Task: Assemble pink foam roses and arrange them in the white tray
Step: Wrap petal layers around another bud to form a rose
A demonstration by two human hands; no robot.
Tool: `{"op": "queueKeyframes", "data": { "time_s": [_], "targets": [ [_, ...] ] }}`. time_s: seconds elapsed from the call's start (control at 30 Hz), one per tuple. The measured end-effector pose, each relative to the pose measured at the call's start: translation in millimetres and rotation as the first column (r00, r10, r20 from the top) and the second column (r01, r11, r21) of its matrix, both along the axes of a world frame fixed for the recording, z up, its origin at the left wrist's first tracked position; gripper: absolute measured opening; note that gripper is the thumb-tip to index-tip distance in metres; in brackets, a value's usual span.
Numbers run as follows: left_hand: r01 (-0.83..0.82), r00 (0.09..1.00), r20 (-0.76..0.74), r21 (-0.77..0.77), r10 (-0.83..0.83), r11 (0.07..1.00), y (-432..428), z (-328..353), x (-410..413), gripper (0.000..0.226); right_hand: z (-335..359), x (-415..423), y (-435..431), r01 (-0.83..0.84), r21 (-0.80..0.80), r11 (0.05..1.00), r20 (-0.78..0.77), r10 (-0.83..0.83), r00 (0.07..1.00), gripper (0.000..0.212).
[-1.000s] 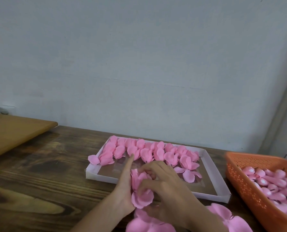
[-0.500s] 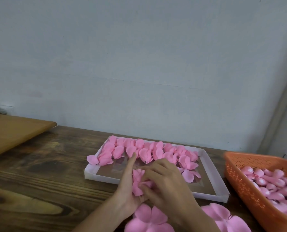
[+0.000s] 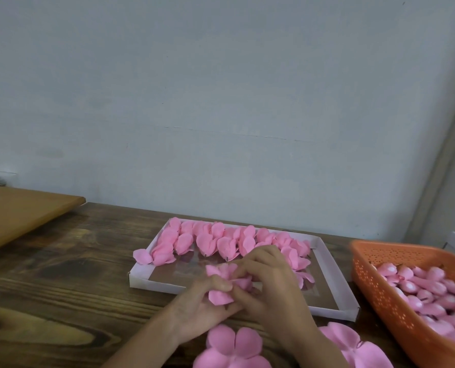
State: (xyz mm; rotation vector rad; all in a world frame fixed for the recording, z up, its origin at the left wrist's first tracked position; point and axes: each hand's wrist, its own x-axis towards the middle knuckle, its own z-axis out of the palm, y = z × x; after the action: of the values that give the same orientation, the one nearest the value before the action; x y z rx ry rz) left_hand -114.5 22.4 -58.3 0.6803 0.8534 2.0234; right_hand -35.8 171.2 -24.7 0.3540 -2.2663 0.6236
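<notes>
While near tray, rose in 2 hands

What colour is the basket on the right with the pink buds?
The basket is orange, its wall dotted with small holes; seen in the head view.

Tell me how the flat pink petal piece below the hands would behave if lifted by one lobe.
The petal piece looks thin, so it would probably flop and feel light. Lying flat, it should slide, not roll, when pushed.

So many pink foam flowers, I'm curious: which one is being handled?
The pink foam rose pinched between the left hand and right hand, by the white tray; the others lie unheld.
</notes>
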Motion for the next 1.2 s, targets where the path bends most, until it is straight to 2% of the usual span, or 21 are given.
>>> {"op": "queueKeyframes", "data": {
  "time_s": [0.17,0.3,0.4,0.53,0.7,0.87,1.1,1.2],
  "targets": [
    [0.037,0.999,-0.003,0.02,-0.037,0.999,0,0,-4,0.055,1,1,5,-0.014,-0.093,0.996,0.075,0.021,0.997,0.014],
    [0.128,0.991,0.008,0.228,-0.133,0.965,2,-5,-9,0.066,3,3,4,-0.056,-0.176,0.983,0.098,0.074,0.992,0.019],
    [0.233,0.968,0.016,0.309,-0.25,0.922,2,-5,-12,0.071,7,6,3,-0.107,-0.217,0.97,0.12,0.135,0.984,0.025],
    [0.188,0.973,0.092,0.226,-0.213,0.956,-3,-6,-18,0.07,15,10,15,-0.259,-0.271,0.927,0.168,0.311,0.935,0.033],
    [0.202,0.974,0.067,0.185,-0.218,0.962,-1,-1,-14,0.077,18,10,25,-0.21,-0.173,0.962,0.242,0.248,0.938,0.024],
    [0.227,0.974,-0.039,0.135,-0.223,0.965,0,-1,-10,0.079,15,8,23,-0.165,-0.113,0.98,0.179,0.184,0.966,0.011],
    [0.097,0.987,-0.131,0.02,-0.094,0.995,-7,-6,-9,0.072,14,9,24,-0.159,0.019,0.987,0.099,0.157,0.983,0.015],
    [0.065,0.993,-0.094,-0.014,-0.067,0.998,-6,-7,-10,0.067,14,8,24,-0.137,0.062,0.989,0.079,0.132,0.988,0.013]
  ]
}}
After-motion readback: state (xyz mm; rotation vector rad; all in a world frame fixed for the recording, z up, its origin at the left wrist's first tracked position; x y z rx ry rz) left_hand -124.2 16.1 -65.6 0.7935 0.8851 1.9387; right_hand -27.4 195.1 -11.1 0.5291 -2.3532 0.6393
